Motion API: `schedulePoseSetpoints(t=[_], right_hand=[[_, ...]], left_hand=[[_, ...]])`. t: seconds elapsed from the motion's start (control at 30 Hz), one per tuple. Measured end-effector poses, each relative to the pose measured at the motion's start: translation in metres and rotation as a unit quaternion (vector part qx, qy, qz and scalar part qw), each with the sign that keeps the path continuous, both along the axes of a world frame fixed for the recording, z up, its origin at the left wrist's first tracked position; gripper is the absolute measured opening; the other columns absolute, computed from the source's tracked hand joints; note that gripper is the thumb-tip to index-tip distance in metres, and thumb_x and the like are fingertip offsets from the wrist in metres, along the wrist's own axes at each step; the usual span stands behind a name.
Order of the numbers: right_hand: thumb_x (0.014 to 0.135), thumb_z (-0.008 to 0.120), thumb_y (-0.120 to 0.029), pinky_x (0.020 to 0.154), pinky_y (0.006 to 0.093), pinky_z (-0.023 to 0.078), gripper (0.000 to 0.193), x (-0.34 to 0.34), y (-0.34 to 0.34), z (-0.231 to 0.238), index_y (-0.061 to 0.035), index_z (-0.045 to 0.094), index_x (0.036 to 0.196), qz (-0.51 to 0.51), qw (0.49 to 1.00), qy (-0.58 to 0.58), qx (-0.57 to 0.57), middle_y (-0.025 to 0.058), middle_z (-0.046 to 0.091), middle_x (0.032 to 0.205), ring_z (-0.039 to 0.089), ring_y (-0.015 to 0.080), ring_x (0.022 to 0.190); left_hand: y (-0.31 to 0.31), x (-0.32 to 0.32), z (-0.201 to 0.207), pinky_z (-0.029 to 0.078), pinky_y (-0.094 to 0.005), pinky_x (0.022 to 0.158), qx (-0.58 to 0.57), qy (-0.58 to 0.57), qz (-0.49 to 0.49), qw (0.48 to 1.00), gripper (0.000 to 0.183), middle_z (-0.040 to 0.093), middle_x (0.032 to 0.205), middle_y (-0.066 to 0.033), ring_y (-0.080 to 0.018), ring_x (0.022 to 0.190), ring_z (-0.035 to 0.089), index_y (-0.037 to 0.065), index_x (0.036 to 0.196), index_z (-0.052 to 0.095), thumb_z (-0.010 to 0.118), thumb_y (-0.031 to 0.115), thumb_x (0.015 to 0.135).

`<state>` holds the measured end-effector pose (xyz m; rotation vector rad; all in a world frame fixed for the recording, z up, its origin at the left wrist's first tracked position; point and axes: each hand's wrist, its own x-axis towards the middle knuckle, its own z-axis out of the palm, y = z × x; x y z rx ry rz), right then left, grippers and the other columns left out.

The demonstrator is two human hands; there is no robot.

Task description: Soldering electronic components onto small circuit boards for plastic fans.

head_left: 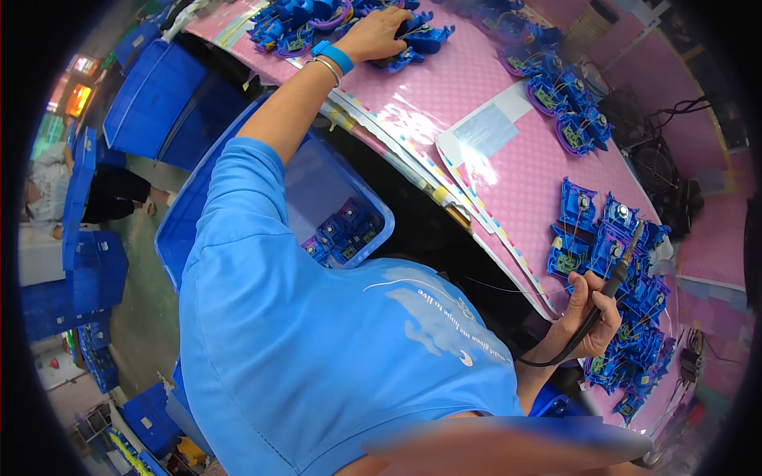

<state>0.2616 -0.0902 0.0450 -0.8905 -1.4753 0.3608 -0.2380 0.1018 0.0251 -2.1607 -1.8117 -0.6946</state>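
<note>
My left hand (377, 36), with a blue band and a bangle at the wrist, reaches to the far side of the table. Its fingers curl round a blue plastic housing (425, 36) with wires and a small board, at the edge of a cluster of similar housings (298, 28). Held in my right hand (591, 317) is a soldering iron (615, 279) with a black handle and cord. Its metal tip points away from me, over a group of blue housings (578, 205) fitted with green boards and thin wires. A fine wire also runs toward this hand.
More housings (583, 131) lie along the table's far right side. Pink patterned sheeting covers the table (413, 103). Below its edge stands a blue bin (381, 218) with several housings inside. A black fan (655, 166) is at the right; stacked blue crates (155, 103) and another person are at the left.
</note>
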Motion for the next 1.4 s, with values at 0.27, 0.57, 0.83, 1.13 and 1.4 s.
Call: schedulePoseSetpoints(t=[0.27,0.57,0.83,1.13,1.4], right_hand=[[0.088,0.072,0.011,0.070,0.0302,0.057,0.030,-0.001,0.000,-0.001,-0.0038,0.055,0.107,0.001,1.000,0.014,-0.018,0.0215,0.069,0.094,0.068,0.0221,0.080],[0.088,0.072,0.011,0.076,0.0350,0.063,0.027,0.003,-0.003,-0.001,-0.0027,0.058,0.107,0.012,1.000,0.023,-0.006,0.0234,0.071,0.097,0.073,0.0254,0.083],[0.086,0.074,0.011,0.068,0.0266,0.057,0.031,0.007,-0.007,0.000,-0.0048,0.056,0.106,-0.014,1.000,0.022,-0.008,0.0211,0.069,0.095,0.067,0.0179,0.079],[0.086,0.074,0.013,0.068,0.0278,0.058,0.031,0.015,-0.008,-0.005,-0.0041,0.056,0.106,-0.023,0.999,0.027,-0.004,0.0217,0.069,0.096,0.068,0.0189,0.079],[0.086,0.073,0.014,0.071,0.0297,0.059,0.032,0.017,-0.007,-0.007,-0.0035,0.056,0.107,-0.018,0.999,0.038,-0.006,0.0221,0.068,0.096,0.068,0.0208,0.080]], left_hand=[[-0.048,0.086,0.006,0.050,-0.0406,0.099,-0.089,-0.063,-0.191,0.975,0.047,0.065,0.119,-0.0169,-0.0345,0.112,0.063,0.007,0.132,0.058,0.065,0.009,0.086],[-0.058,0.106,0.010,0.051,-0.0441,0.093,-0.128,0.091,-0.056,0.986,0.045,0.067,0.112,-0.0160,-0.0349,0.107,0.063,0.003,0.131,0.057,0.066,0.019,0.090],[-0.065,0.123,0.015,0.055,-0.0453,0.089,-0.017,0.050,-0.131,0.990,0.037,0.067,0.107,-0.0141,-0.0325,0.109,0.063,0.013,0.123,0.063,0.066,0.020,0.087],[-0.053,0.114,0.007,0.056,-0.0434,0.083,-0.057,0.114,-0.093,0.988,0.033,0.067,0.100,-0.0116,-0.0323,0.101,0.066,0.015,0.121,0.065,0.065,0.019,0.088],[-0.051,0.117,0.008,0.056,-0.0445,0.080,-0.071,-0.022,-0.057,0.996,0.031,0.067,0.096,-0.0124,-0.0314,0.099,0.068,0.015,0.117,0.066,0.068,0.022,0.087]])
